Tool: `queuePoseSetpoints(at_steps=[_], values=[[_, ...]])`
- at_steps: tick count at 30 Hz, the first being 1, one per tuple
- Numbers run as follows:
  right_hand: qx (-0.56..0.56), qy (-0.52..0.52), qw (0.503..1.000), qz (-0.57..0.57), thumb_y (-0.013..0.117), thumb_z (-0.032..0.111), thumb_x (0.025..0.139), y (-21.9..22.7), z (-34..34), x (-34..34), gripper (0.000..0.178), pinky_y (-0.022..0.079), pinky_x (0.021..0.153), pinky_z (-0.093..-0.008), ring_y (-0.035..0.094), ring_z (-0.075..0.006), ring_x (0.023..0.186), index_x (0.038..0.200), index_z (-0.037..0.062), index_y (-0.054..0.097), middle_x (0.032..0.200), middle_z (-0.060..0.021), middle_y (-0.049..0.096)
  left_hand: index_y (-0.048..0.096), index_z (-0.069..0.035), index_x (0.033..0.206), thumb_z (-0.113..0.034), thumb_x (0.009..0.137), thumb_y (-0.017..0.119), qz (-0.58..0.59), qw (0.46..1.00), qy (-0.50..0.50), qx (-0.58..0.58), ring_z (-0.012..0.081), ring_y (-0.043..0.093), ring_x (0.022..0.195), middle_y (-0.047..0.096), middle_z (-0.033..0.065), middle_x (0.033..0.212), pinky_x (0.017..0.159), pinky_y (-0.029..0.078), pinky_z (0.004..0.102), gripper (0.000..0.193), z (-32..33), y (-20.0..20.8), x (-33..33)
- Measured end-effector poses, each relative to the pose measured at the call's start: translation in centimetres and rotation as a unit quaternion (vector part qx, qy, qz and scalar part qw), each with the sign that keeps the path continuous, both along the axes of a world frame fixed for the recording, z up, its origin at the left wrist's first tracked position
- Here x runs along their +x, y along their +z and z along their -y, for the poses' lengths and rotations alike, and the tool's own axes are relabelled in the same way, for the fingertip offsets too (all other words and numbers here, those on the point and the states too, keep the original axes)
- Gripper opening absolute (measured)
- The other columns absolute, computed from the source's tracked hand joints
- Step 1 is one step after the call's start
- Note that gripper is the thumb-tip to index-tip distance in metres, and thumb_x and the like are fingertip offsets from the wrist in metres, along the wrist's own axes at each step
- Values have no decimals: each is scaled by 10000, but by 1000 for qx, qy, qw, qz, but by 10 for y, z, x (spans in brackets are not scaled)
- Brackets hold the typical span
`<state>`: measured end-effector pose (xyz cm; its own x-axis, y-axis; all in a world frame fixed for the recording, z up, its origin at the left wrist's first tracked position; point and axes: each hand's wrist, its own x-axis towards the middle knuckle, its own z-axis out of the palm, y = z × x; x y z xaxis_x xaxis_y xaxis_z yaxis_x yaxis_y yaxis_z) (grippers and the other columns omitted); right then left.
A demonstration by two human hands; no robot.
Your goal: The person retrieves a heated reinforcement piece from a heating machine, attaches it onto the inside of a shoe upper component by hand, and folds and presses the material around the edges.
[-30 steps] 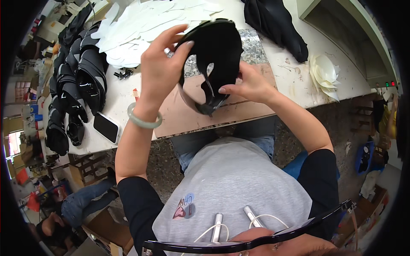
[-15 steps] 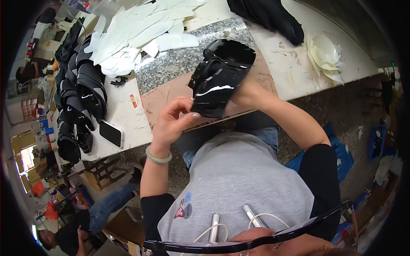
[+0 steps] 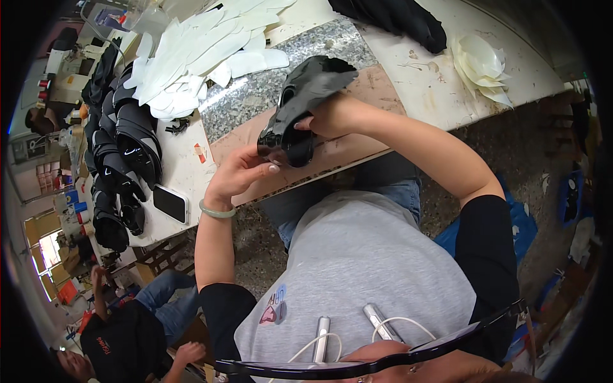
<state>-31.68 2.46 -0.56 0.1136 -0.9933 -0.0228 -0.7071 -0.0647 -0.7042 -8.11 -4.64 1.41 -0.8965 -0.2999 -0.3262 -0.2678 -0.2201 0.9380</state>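
A glossy black shoe upper (image 3: pixel 316 76) is held at 12 o'clock over the brown board (image 3: pixel 381 88) on the bench (image 3: pixel 421 89): the left hand (image 3: pixel 239 172) pinches its rim at 7 o'clock, the right hand (image 3: pixel 327 118) grips its side at 4, seemingly to steady the pliable piece. Black uppers (image 3: pixel 135 142) nest at 9 o'clock, probably saving space.

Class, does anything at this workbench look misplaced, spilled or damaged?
Brownish marks mar the pale tabletop right of the speckled slab, and a small orange scrap lies stray near the phone. The held black piece shows no obvious damage.
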Motion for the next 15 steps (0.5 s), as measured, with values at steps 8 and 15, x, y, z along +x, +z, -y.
queuePoseSetpoints(at_steps=[8,15], values=[[36,118,992,-26,592,254,841,27,7,-3,334,440,873,-380,574,-332,999,1020,-27,619,1019,-205,617,595,16,1111,41,828,600,6,997,-28,-76,110,573,973,634,48,1040,882,460,274,283,12,3,10],[-153,75,985,-16,584,238,772,-4,-1,19,196,462,791,-364,604,-268,860,850,69,645,895,-129,642,593,8,1119,105,816,530,41,994,-47,-90,98,568,953,628,28,1033,875,453,256,325,11,0,7]])
